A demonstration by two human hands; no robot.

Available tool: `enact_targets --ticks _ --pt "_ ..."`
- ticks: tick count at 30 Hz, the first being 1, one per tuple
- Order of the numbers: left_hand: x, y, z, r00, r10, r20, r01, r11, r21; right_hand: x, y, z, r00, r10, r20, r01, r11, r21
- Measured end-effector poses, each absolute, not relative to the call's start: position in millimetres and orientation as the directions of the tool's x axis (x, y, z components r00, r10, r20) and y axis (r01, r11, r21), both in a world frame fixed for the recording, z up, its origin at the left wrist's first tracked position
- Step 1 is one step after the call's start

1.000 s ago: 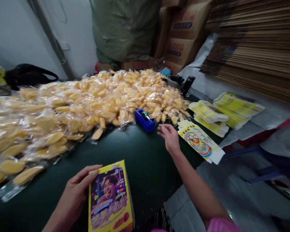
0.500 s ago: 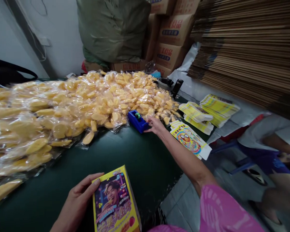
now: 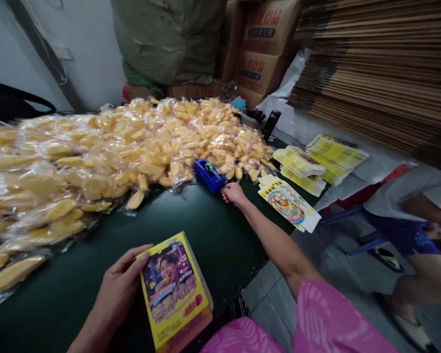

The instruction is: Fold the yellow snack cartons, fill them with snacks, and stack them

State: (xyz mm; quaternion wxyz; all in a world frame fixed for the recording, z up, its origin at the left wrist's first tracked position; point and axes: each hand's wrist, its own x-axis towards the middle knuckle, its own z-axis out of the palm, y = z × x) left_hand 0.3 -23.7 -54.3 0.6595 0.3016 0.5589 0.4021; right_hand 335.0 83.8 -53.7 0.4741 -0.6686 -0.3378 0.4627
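Observation:
My left hand [image 3: 123, 279] grips the left side of a yellow printed box [image 3: 174, 289] with a picture of a person eating on its front. The box stands tilted near the table's front edge. At the front end of a blue tape dispenser [image 3: 209, 177] with a green core, my right hand [image 3: 233, 193] has its fingers curled together in a pinch. Whatever is between those fingertips is too small or clear to see. Flat yellow cartons [image 3: 284, 202] lie just right of my right hand.
A big heap of yellow pieces in clear wrappers [image 3: 132, 147] spreads across the dark green table [image 3: 161, 211]. More flat cartons [image 3: 332, 154] lie at right. Brown boxes [image 3: 259, 68] and stacked cardboard [image 3: 375, 78] stand behind. Another person's leg [image 3: 419, 279] shows at the right.
My right hand's fingers have curled tighter at the dispenser's end. The yellow box has shifted slightly up and left in my left hand. The view has tilted down a little.

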Motion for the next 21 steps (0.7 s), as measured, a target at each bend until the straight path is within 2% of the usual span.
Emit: enact_targets --ticks 3,6,8,10,13,18,21 --pt "4.9 -26.6 -54.4 0.022 0.892 -0.451 -0.185 0.447 0.875 302.9 44.6 -50.3 0.213 0.933 -0.290 -0.012 -0.294 -0.956" --pt "13.6 -33.7 -57.3 0.044 0.922 -0.384 -0.149 0.386 0.910 258.1 -7.2 -49.7 -0.061 0.972 -0.229 -0.045 -0.231 -0.972" --pt "16.1 -38.5 -59.0 0.091 0.932 -0.350 -0.111 0.359 0.927 236.3 -32.1 -48.9 -0.243 0.960 -0.139 0.014 -0.140 -0.990" --pt "13.7 -41.0 -57.2 0.162 0.921 -0.354 -0.025 0.363 0.932 225.5 -43.7 -48.9 -0.351 0.931 -0.101 0.053 -0.088 -0.995" --pt "7.7 -35.7 -46.0 0.196 0.920 -0.340 0.084 0.330 0.940 223.3 -44.4 -49.8 -0.442 0.891 -0.098 0.035 -0.093 -0.995" --pt "19.5 -7.3 -24.9 0.240 0.941 -0.237 0.092 0.221 0.971 222.5 -41.3 -46.3 -0.510 0.856 -0.089 0.062 -0.067 -0.996" --pt "33.8 9.9 -20.9 0.199 0.963 -0.181 0.076 0.169 0.983 219.3 -43.6 -45.9 -0.508 0.855 -0.107 0.073 -0.081 -0.994"
